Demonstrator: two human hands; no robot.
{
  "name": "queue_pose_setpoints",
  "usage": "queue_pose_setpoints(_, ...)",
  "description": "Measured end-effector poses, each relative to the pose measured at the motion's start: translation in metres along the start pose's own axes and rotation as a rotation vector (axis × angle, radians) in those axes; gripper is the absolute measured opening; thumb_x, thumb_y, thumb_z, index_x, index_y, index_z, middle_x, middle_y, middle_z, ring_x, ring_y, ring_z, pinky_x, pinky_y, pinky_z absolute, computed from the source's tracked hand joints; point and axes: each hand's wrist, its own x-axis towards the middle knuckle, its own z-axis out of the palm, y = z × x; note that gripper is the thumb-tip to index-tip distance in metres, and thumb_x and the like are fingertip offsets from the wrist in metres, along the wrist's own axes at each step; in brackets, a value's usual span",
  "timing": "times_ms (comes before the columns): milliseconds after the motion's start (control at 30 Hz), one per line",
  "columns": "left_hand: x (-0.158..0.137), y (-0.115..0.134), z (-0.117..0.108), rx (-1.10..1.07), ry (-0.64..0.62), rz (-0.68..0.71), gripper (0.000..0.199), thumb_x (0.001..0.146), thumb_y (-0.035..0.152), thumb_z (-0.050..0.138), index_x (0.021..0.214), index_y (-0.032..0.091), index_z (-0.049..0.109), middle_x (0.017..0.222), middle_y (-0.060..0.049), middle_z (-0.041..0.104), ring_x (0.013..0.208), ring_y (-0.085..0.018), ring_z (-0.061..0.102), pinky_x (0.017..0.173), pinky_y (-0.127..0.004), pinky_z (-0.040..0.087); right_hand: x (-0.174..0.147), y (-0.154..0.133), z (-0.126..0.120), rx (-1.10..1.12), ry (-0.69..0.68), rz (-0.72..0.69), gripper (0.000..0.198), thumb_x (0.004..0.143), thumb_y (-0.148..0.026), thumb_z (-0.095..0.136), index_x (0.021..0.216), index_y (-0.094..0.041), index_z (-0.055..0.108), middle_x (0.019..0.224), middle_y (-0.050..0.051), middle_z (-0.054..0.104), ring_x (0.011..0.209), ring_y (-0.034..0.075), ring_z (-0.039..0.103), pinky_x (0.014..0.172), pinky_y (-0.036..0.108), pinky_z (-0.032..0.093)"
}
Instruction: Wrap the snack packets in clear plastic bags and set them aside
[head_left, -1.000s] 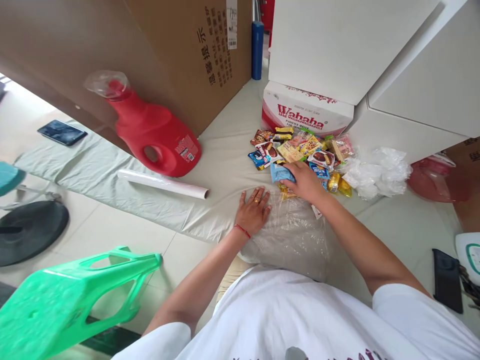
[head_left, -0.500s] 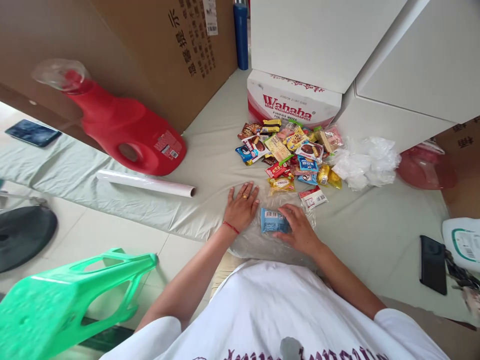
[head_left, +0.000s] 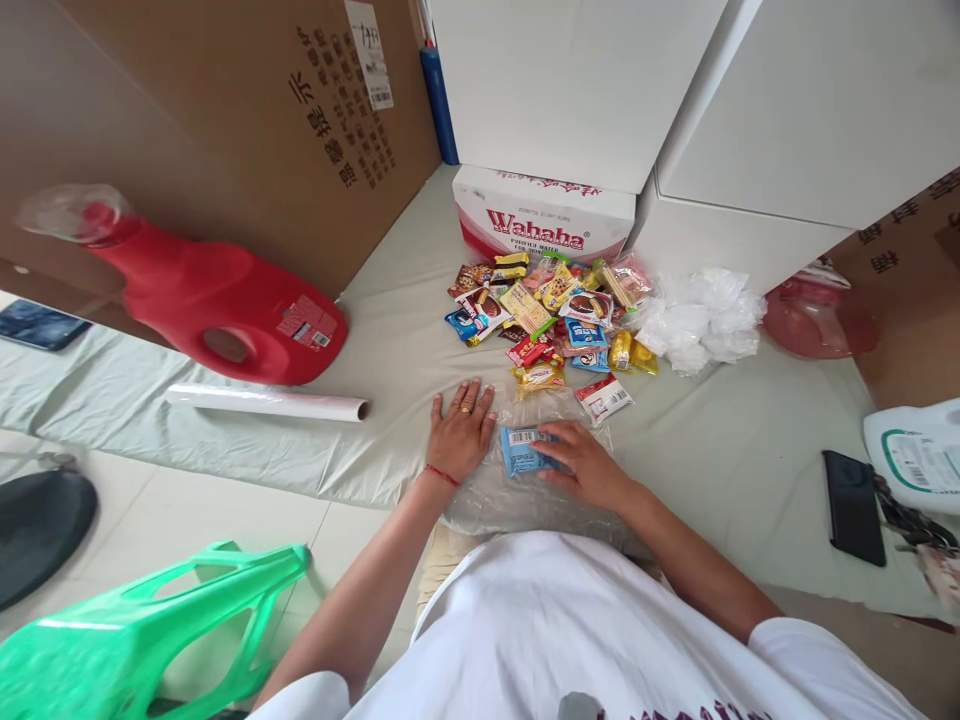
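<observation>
My left hand (head_left: 460, 432) lies flat with its fingers stretched out, on the left edge of a clear plastic sheet (head_left: 517, 505) and the cloth beside it. On that sheet rests a small blue snack packet (head_left: 517, 452) with a barcode. My right hand (head_left: 589, 465) reaches over the packet's right end, fingers and thumb on either side of it. Just beyond the hands a red-and-white snack packet (head_left: 604, 399) lies apart. Behind it is a heap of mixed wrapped snacks (head_left: 559, 310).
A Wahaba-looking carton (head_left: 544, 215) stands behind the heap, with crumpled clear plastic bags (head_left: 701, 320) at its right. Leftward are a white film roll (head_left: 266, 402) and a red jug (head_left: 232, 310). A black phone (head_left: 853, 508) lies at right; a green stool (head_left: 157, 635) is on the floor.
The whole view has shifted as the head moved. My right hand's fingers now reach farther over the blue packet. My left hand stays flat in place.
</observation>
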Motion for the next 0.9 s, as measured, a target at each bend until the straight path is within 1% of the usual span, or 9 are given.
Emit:
queue_pose_setpoints(167,0.001,0.001,-0.003,-0.007,-0.014,0.009,0.058,0.106,0.043,0.025,0.158,0.025,0.042,0.168,-0.011,0.034,0.156,-0.030,0.031,0.125,-0.066,0.013,0.047,0.040,-0.057,-0.280,0.382,0.271,0.039,0.104,-0.036,0.050,0.136,-0.020,0.064,0.131,0.015,0.061,0.122,0.031,0.051,0.105,0.047,0.046)
queue_pose_setpoints(233,0.001,0.002,-0.004,-0.012,-0.015,0.007,0.057,0.106,0.043,0.025,0.158,0.026,0.042,0.168,-0.011,0.034,0.156,-0.030,0.031,0.125,-0.066,0.013,0.075,0.063,-0.076,-0.415,0.368,0.312,0.044,0.101,-0.040,0.055,0.137,-0.016,0.064,0.133,0.017,0.058,0.120,0.034,0.049,0.104,0.050,0.045)
queue_pose_setpoints(333,0.000,0.002,-0.005,-0.022,-0.013,0.002,0.056,0.107,0.041,0.025,0.158,0.027,0.043,0.168,-0.010,0.034,0.156,-0.029,0.031,0.126,-0.065,0.014,0.102,0.083,-0.092,-0.461,0.274,0.306,0.031,0.101,-0.033,0.052,0.115,-0.015,0.073,0.113,0.015,0.065,0.110,0.031,0.051,0.097,0.045,0.047)
queue_pose_setpoints(467,0.000,0.001,-0.004,-0.032,-0.010,0.004,0.056,0.107,0.041,0.022,0.158,0.027,0.043,0.168,-0.008,0.035,0.157,-0.028,0.030,0.126,-0.064,0.014,0.091,0.064,-0.099,-0.331,0.543,0.352,0.028,0.102,-0.033,0.046,0.100,-0.020,0.071,0.105,0.010,0.066,0.102,0.025,0.057,0.088,0.037,0.048)
queue_pose_setpoints(567,0.001,0.000,-0.002,-0.038,-0.013,0.000,0.055,0.107,0.040,0.025,0.158,0.027,0.043,0.168,-0.008,0.035,0.157,-0.028,0.030,0.126,-0.064,0.013,0.063,0.028,-0.080,0.031,0.684,0.480,0.028,0.099,-0.043,0.051,0.091,-0.021,0.066,0.087,0.005,0.064,0.080,0.020,0.058,0.072,0.032,0.048)
queue_pose_setpoints(667,0.001,-0.001,-0.002,-0.048,-0.016,0.003,0.054,0.106,0.039,0.028,0.157,0.028,0.044,0.168,-0.009,0.035,0.156,-0.029,0.031,0.126,-0.065,0.014,0.036,-0.003,-0.033,0.585,0.512,0.710,0.031,0.090,-0.052,0.057,0.085,-0.022,0.061,0.067,-0.003,0.053,0.052,0.014,0.042,0.049,0.027,0.035)
queue_pose_setpoints(733,0.000,-0.002,-0.003,-0.057,-0.012,0.011,0.054,0.106,0.039,0.029,0.156,0.027,0.045,0.168,-0.009,0.035,0.156,-0.029,0.031,0.125,-0.065,0.015,0.022,-0.015,0.000,0.762,0.397,0.804,0.034,0.087,-0.055,0.058,0.082,-0.022,0.060,0.064,-0.004,0.050,0.049,0.012,0.039,0.047,0.026,0.032)
queue_pose_setpoints(800,-0.002,-0.003,-0.003,-0.067,0.001,0.020,0.053,0.106,0.039,0.029,0.155,0.026,0.046,0.168,-0.010,0.035,0.156,-0.029,0.031,0.125,-0.065,0.016,0.011,-0.021,0.023,0.719,0.346,0.815,0.034,0.087,-0.055,0.057,0.081,-0.021,0.060,0.066,-0.002,0.054,0.054,0.014,0.046,0.052,0.027,0.038)
queue_pose_setpoints(900,-0.004,-0.004,-0.003,-0.092,0.041,0.022,0.053,0.107,0.037,0.029,0.154,0.024,0.047,0.168,-0.011,0.034,0.157,-0.030,0.030,0.124,-0.064,0.020,0.003,-0.027,0.027,0.410,0.362,0.726,0.034,0.091,-0.053,0.057,0.092,-0.019,0.063,0.083,0.004,0.065,0.069,0.018,0.058,0.067,0.032,0.047)
